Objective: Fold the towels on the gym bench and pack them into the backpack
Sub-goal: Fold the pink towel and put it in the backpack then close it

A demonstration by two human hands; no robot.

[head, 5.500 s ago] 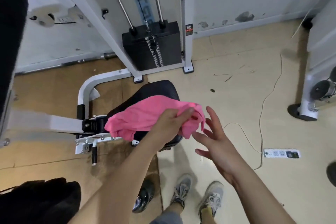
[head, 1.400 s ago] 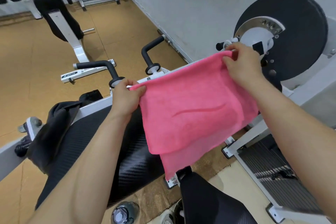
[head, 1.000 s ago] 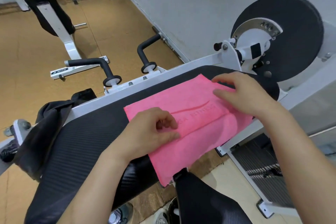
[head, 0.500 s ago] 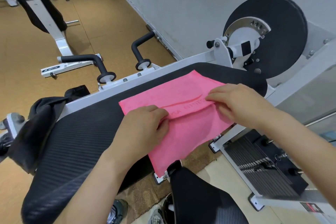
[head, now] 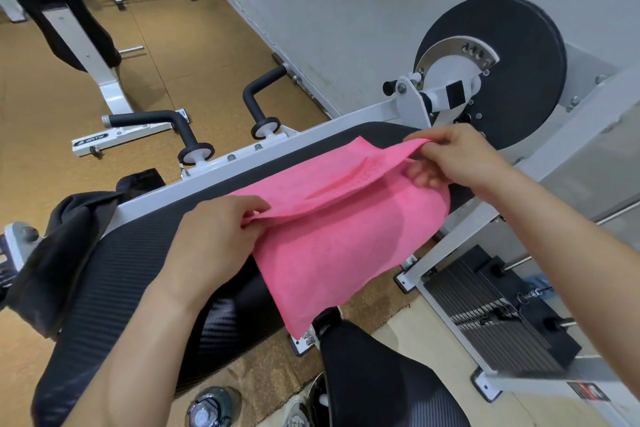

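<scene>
The pink towel [head: 346, 232] lies across the black padded bench [head: 131, 274], its near part hanging off the front edge toward the floor. The left hand [head: 211, 246] pinches the towel's left edge, thumb and fingers closed on the cloth; the right hand [head: 457, 156] pinches the upper layer at the right end and lifts it, so a flap stands open above the layer beneath.

The towel looks thin, soft and light, limp enough to sag wherever it is unsupported, so it likely slides easily on the smooth pad. Taking it at the corners or along an edge, as both hands do, seems the surest way to keep the layers square while folding.

A dark bundle [head: 59, 253] is draped at the bench's left end; whether it is the backpack cannot be told. Any other towels are out of sight. The towel's far corner is hidden behind the raised flap, and a bottle [head: 211, 406] is cut off at the bottom
</scene>
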